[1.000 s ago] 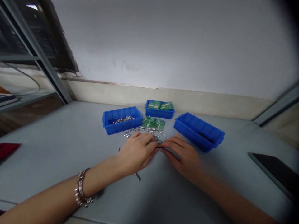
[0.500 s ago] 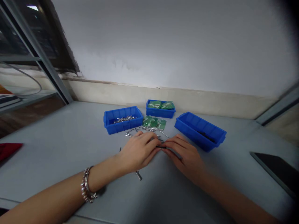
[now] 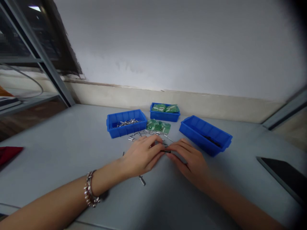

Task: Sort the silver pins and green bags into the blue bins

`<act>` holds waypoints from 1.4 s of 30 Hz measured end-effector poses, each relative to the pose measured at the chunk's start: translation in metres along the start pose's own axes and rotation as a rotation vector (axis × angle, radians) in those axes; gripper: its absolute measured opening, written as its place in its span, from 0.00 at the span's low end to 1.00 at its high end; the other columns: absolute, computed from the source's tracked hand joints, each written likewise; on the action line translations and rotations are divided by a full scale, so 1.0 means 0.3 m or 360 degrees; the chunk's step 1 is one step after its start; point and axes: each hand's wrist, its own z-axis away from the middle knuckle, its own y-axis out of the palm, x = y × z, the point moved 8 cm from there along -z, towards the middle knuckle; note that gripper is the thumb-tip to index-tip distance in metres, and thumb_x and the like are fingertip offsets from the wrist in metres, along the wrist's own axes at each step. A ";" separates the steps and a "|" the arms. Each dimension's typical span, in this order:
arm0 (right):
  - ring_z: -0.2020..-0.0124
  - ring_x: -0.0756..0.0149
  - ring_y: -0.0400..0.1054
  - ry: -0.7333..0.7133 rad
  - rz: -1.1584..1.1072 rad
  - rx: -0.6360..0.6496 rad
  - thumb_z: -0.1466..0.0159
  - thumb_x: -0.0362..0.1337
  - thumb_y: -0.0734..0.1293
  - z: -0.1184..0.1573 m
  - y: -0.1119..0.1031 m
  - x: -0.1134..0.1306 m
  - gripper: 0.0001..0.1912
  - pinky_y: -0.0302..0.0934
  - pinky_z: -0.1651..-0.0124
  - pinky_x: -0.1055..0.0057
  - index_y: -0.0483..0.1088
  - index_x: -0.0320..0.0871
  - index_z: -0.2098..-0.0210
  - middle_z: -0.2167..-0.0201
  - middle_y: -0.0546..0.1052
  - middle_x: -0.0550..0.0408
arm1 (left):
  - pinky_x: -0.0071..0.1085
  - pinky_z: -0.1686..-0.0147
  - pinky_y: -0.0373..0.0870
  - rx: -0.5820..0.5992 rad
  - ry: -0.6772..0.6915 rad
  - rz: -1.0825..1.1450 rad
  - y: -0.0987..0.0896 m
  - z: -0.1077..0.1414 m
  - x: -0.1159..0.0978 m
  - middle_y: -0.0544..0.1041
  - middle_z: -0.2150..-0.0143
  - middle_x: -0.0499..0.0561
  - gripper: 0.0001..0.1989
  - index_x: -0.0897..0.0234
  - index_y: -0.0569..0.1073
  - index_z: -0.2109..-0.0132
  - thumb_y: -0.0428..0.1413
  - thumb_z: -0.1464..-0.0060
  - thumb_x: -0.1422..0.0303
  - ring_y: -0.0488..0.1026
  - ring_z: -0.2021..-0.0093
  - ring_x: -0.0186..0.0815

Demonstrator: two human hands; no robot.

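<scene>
The left hand [image 3: 145, 157] and right hand [image 3: 192, 158] meet above the bench [image 3: 81, 137] — the grip of each closed, fingertips pinching a short dark rod [image 3: 166, 151] between them. Just beyond lie loose metal rods [image 3: 155, 132], partly hidden by the left hand, in front of a green packet [image 3: 158, 126]. A metal piece [image 3: 142, 180] (thicker at its near end) shows under the left wrist. Three blue bins stand around: the left bin [image 3: 128, 130] holds metal parts, the back bin [image 3: 165, 117] green packets, the right bin [image 3: 195, 137] dark pieces.
</scene>
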 end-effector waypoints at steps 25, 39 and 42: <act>0.64 0.63 0.64 -0.0019 0.0018 0.0015 0.37 0.33 0.58 0.002 -0.004 0.003 0.05 0.60 0.60 0.63 0.64 0.46 0.64 0.67 0.72 0.55 | 0.31 0.68 0.65 -0.0037 0.0040 -0.0057 -0.004 0.000 -0.011 0.68 0.60 0.54 0.11 0.66 0.68 0.61 0.42 0.41 0.69 0.66 0.65 0.34; 0.64 0.64 0.63 -0.0023 -0.0035 -0.0006 0.38 0.33 0.60 -0.001 0.003 -0.003 0.04 0.61 0.60 0.64 0.66 0.44 0.65 0.67 0.71 0.54 | 0.30 0.67 0.66 -0.0042 0.0068 -0.0127 -0.014 0.002 -0.020 0.68 0.61 0.54 0.11 0.66 0.68 0.61 0.41 0.41 0.70 0.66 0.65 0.34; 0.64 0.63 0.63 -0.0016 -0.0033 -0.0003 0.37 0.32 0.59 -0.003 -0.001 0.000 0.05 0.61 0.61 0.63 0.66 0.45 0.65 0.67 0.71 0.54 | 0.31 0.67 0.67 -0.0031 0.0038 -0.0119 -0.010 0.001 -0.016 0.68 0.60 0.55 0.11 0.67 0.67 0.59 0.42 0.41 0.69 0.66 0.64 0.35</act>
